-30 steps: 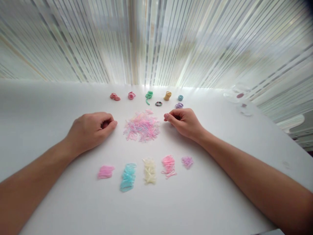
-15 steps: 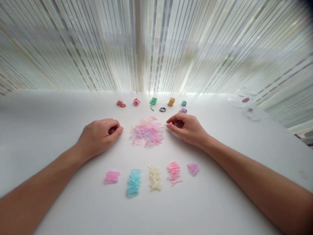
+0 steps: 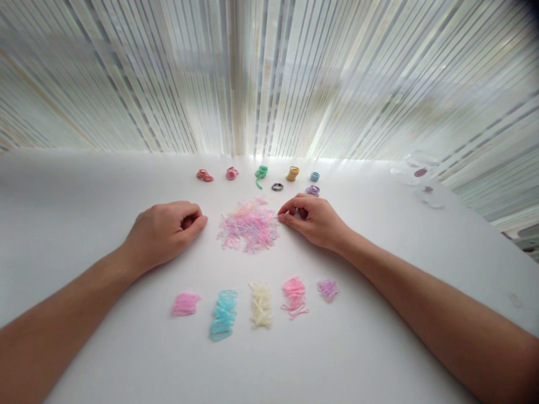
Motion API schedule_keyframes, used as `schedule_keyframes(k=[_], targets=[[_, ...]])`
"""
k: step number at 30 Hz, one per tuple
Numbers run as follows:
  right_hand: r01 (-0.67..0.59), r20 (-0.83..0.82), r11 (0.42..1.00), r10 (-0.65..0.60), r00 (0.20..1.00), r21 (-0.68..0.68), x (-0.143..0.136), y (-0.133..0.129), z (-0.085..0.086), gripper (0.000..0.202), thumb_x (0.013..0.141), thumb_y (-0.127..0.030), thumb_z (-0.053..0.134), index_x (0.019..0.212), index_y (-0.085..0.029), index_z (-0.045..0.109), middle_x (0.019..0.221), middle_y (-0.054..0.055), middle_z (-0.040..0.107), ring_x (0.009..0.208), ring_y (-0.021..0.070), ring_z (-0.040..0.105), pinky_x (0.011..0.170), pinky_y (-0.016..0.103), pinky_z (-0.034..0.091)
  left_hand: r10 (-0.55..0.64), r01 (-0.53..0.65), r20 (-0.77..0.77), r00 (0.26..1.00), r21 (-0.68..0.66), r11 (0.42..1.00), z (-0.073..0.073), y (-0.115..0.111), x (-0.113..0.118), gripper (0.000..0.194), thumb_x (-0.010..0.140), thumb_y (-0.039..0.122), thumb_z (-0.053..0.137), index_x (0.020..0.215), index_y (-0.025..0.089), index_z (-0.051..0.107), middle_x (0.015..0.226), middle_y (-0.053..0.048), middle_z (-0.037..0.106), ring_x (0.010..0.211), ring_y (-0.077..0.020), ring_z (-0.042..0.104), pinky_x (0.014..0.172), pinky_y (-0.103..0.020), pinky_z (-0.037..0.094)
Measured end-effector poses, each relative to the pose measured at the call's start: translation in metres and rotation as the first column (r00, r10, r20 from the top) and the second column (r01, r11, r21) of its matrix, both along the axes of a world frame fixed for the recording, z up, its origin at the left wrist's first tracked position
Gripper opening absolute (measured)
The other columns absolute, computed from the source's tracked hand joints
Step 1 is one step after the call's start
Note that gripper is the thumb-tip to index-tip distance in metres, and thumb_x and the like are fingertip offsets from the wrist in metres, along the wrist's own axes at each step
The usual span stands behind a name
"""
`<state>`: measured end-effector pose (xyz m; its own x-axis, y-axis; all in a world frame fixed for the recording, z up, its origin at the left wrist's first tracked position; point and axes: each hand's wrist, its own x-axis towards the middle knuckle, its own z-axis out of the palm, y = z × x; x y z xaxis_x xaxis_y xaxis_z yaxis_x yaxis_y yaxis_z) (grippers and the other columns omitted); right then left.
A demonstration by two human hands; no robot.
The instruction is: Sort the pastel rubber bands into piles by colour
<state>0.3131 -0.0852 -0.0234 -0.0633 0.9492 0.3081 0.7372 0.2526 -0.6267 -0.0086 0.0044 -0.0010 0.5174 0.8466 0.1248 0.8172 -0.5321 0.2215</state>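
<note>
The right hand (image 3: 314, 220) has slid in from just beside the mixed pile of small elastic bands (image 3: 249, 225) to pinch at its near edge, fingertips closing on a strand; the left hand (image 3: 162, 231) stays loosely curled, empty, opposite.

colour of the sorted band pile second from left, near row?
Light blue, turquoise-ish: the second pile in the near row, seen in the head view.

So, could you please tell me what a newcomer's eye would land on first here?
Probably the mixed pile of pastel elastic bands mid-table, with the right hand pinching at its edge and the left hand curled beside it. Next, the sorted blue bands in the near row.
</note>
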Motion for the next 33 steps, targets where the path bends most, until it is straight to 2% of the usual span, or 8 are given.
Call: schedule_keyframes(k=[8, 20, 24, 28, 31, 33], targets=[[-0.015, -0.039, 1.0, 0.015, 0.999, 0.0, 0.0, -0.001, 0.0, 0.011, 0.093, -0.023, 0.071, 0.09, -0.017, 0.08, 0.081, 0.003, 0.069, 0.067, 0.0138, 0.053, 0.068, 0.029, 0.041, -0.009, 0.009, -0.016, 1.0, -0.008, 1.0, 0.0, 0.001, 0.0, 0.038, 0.095, 0.052, 0.046, 0.078, 0.023, 0.062, 0.075, -0.002, 0.066, 0.069, -0.0179, 0.054, 0.068, -0.033, 0.034], [-0.019, -0.123, 1.0, 0.017, 0.992, -0.009, 0.005, -0.003, 0.0, 0.023, 0.093, -0.038, 0.069, 0.088, -0.017, 0.079, 0.072, 0.002, 0.067, 0.063, 0.0139, 0.048, 0.061, 0.031, 0.038, -0.009, 0.009, 0.008, 1.0, -0.019, 1.0, 0.0, 0.0, 0.0, 0.037, 0.095, 0.052, 0.047, 0.079, 0.023, 0.062, 0.077, -0.001, 0.066, 0.07, -0.0175, 0.054, 0.068, -0.032, 0.034], [-0.042, -0.118, 0.999, 0.041, 0.992, -0.006, 0.002, -0.009, 0.007, 0.023, 0.095, -0.039, 0.069, 0.088, -0.018, 0.078, 0.074, 0.002, 0.069, 0.063, 0.014, 0.05, 0.059, 0.03, 0.037, -0.003, 0.003, 0.01, 1.0, -0.014, 1.0, 0.001, -0.002, 0.002, 0.035, 0.095, 0.049, 0.046, 0.079, 0.022, 0.063, 0.078, -0.002, 0.068, 0.072, -0.0174, 0.056, 0.069, -0.032, 0.035], [-0.223, -0.069, 0.974, 0.22, 0.973, -0.042, -0.009, -0.023, 0.027, 0.019, 0.098, -0.033, 0.069, 0.088, -0.02, 0.077, 0.081, 0.005, 0.072, 0.069, 0.0153, 0.057, 0.061, 0.029, 0.043, 0.004, -0.004, 0.009, 1.0, -0.002, 1.0, 0.001, -0.004, 0.003, 0.034, 0.093, 0.048, 0.046, 0.078, 0.022, 0.062, 0.078, -0.003, 0.069, 0.072, -0.0181, 0.058, 0.068, -0.032, 0.035], [-0.395, -0.021, 0.909, 0.396, 0.918, -0.135, -0.02, -0.034, 0.042, 0.018, 0.1, -0.028, 0.067, 0.088, -0.02, 0.076, 0.083, 0.005, 0.072, 0.07, 0.0147, 0.06, 0.063, 0.028, 0.047, 0.015, -0.015, -0.005, 1.0, -0.004, 1.0, 0.001, -0.004, 0.005, 0.033, 0.092, 0.048, 0.046, 0.077, 0.022, 0.062, 0.079, -0.003, 0.069, 0.073, -0.0188, 0.058, 0.068, -0.032, 0.034], [-0.46, 0.041, 0.871, 0.473, 0.88, -0.175, -0.025, -0.039, 0.047, 0.018, 0.102, -0.023, 0.064, 0.09, -0.02, 0.077, 0.085, 0.005, 0.074, 0.071, 0.0143, 0.062, 0.065, 0.027, 0.048, 0.017, -0.017, -0.011, 1.0, -0.006, 1.0, 0.002, -0.004, 0.005, 0.034, 0.091, 0.048, 0.045, 0.077, 0.022, 0.061, 0.078, -0.003, 0.068, 0.073, -0.019, 0.058, 0.068, -0.033, 0.033]])
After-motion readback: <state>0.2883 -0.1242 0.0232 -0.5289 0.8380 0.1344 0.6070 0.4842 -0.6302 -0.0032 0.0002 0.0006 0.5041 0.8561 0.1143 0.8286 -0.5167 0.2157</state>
